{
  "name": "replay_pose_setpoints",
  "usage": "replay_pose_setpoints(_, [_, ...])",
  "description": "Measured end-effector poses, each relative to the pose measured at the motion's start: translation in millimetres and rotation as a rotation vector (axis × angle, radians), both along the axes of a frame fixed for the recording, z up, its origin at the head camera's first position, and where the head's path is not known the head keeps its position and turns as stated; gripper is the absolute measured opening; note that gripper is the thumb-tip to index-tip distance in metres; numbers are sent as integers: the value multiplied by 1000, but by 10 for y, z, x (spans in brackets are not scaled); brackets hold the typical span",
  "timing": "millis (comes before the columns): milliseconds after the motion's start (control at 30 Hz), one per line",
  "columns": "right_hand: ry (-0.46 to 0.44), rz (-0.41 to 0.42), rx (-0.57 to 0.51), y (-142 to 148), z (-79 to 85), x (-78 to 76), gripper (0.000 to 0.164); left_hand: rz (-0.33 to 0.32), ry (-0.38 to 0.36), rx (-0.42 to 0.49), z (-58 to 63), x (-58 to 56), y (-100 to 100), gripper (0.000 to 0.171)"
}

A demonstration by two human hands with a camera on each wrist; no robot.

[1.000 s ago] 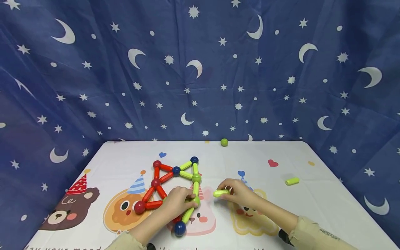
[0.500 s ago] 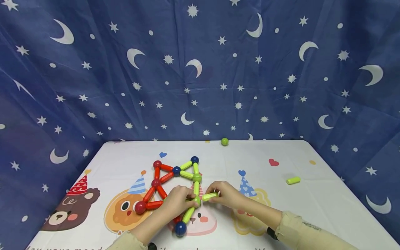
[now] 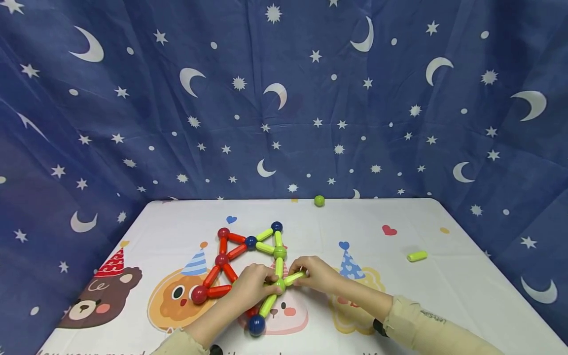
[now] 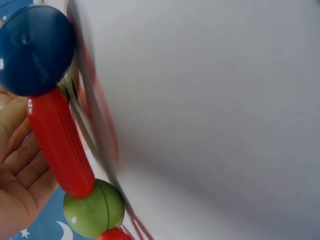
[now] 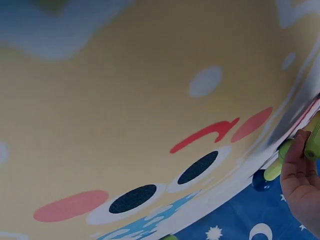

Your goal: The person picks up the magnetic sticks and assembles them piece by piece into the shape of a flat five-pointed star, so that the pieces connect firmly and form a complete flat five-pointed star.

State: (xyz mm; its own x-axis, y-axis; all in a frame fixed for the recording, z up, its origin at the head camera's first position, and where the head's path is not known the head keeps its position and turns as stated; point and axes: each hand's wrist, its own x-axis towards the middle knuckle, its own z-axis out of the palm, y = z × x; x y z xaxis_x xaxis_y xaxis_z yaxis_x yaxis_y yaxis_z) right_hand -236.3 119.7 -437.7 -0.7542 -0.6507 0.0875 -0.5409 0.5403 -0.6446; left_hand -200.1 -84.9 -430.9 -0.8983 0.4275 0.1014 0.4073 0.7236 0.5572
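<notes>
A flat frame of magnetic rods and balls lies on the table, with red rods (image 3: 218,291) on its left and yellow-green rods (image 3: 267,305) on its right. My left hand (image 3: 254,285) pinches a green ball (image 3: 280,284) on the frame's right side. In my right hand (image 3: 317,274) a yellow-green magnetic rod (image 3: 294,278) is pinched, its left end right at that ball. The left wrist view has a blue ball (image 4: 37,50), a red rod and a green ball close beside the left hand. Part of the frame is hidden under the left hand.
A loose yellow-green rod (image 3: 417,256) lies on the right of the table. Near the back edge sits a lone green ball (image 3: 319,200). The white tablecloth (image 3: 364,222) has printed animals, and a blue curtain (image 3: 310,98) hangs behind.
My right hand has moved left with the yellow-green magnetic rod, bringing its end up to the green ball. The left hand has stayed at that ball.
</notes>
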Motion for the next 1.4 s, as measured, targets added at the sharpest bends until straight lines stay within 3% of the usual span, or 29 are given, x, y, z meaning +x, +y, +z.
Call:
replay_pose_setpoints(267, [-2,-13,-4,138,52,-24,11,3,-4,-1,-1,1,18,21])
replay_pose_setpoints(533, [6,-72,-10,473,104,-65,12,11,-9,-12,8,14,18,24])
replay_pose_setpoints(767, [89,-135,29,959,191,-118,13,22,-3,-18,-3,13,25,24])
replay_pose_setpoints(1033, [215,-286,182,1601,257,-146,17,32,-12,-15,-14,22,-4,25])
replay_pose_setpoints(1167, [279,-339,197,1917,273,-140,17,39,-18,-9,-9,26,2,22])
replay_pose_setpoints(1400, [298,-405,220,2317,282,-91,19,38,-22,-8,-7,25,14,22])
